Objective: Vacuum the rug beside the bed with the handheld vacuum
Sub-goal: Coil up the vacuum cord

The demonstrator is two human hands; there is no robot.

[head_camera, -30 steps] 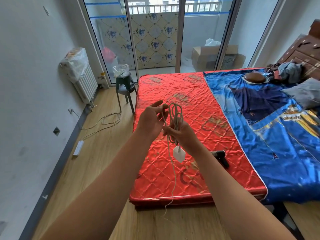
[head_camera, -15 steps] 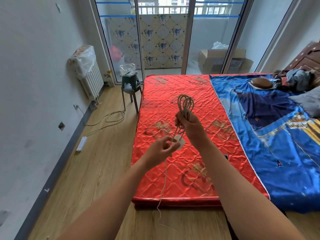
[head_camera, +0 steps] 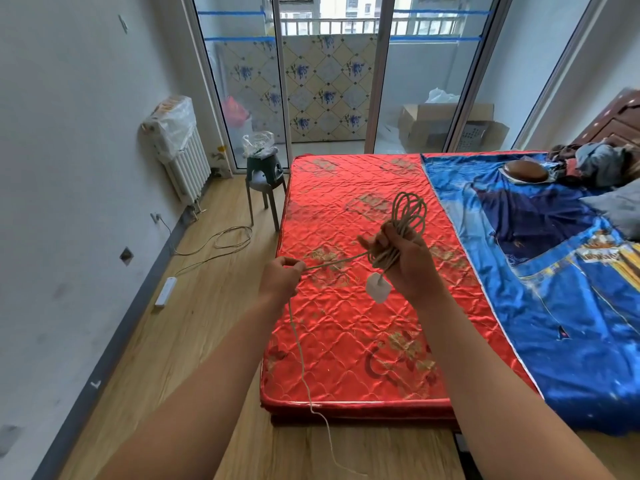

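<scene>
My right hand point(head_camera: 405, 258) grips a coiled bundle of pale cable point(head_camera: 408, 209) over the red quilted mattress point(head_camera: 349, 341). A white plug point(head_camera: 378, 288) dangles below that hand. My left hand point(head_camera: 280, 277) pinches the loose run of the same cable, stretched taut toward the bundle. From the left hand the cable's tail point(head_camera: 304, 375) drops past the mattress edge onto the wooden floor. The handheld vacuum is hidden behind my right arm. No rug shows in this view.
A blue sheet point(head_camera: 554, 306) covers the bed on the right. A green stool point(head_camera: 265, 183) stands by the mattress corner. A radiator point(head_camera: 183, 157), a power strip point(head_camera: 165, 291) and a loose cord point(head_camera: 221, 242) lie along the left wall. Glass doors point(head_camera: 329, 81) stand behind.
My left hand moved out to the left and pulled the cable taut. My right hand holds the coil and the plug now hangs below it. The vacuum on the mattress has gone out of sight.
</scene>
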